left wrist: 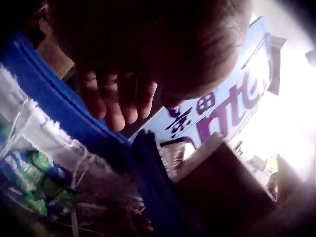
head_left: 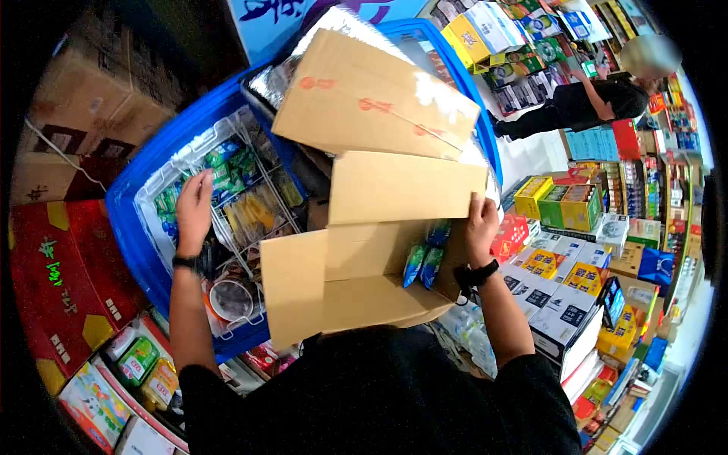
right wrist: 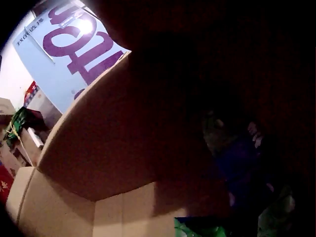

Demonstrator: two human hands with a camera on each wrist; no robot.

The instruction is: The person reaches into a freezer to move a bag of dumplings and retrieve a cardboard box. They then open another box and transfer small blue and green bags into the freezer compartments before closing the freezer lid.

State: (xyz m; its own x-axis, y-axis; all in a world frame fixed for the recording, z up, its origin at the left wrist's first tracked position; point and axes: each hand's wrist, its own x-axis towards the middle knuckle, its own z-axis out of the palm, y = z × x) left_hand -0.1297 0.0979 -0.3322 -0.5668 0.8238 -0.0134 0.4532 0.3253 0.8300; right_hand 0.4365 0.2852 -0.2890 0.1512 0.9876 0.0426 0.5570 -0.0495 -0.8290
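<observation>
An open cardboard box (head_left: 364, 299) sits in front of the person, with a few blue-and-green ice-cream packets (head_left: 422, 265) at the right of its inside. The right hand (head_left: 481, 229) grips the box at its right side, by the raised flap (head_left: 409, 189); in the right wrist view the hand is lost in shadow. The left hand (head_left: 195, 208) hovers over the left part of the blue chest freezer (head_left: 140, 235) with loosely extended fingers (left wrist: 113, 118) and nothing in them. Below it lie green packets (head_left: 227, 171) in a wire basket (head_left: 262, 182).
Another cardboard carton (head_left: 371, 98) and a silver foil sheet (head_left: 341, 30) lie across the freezer's far side. A round tub (head_left: 231, 298) stands in the freezer's near corner. Stacked cartons (head_left: 561, 265) line the right; a person in black (head_left: 588, 102) stands far right.
</observation>
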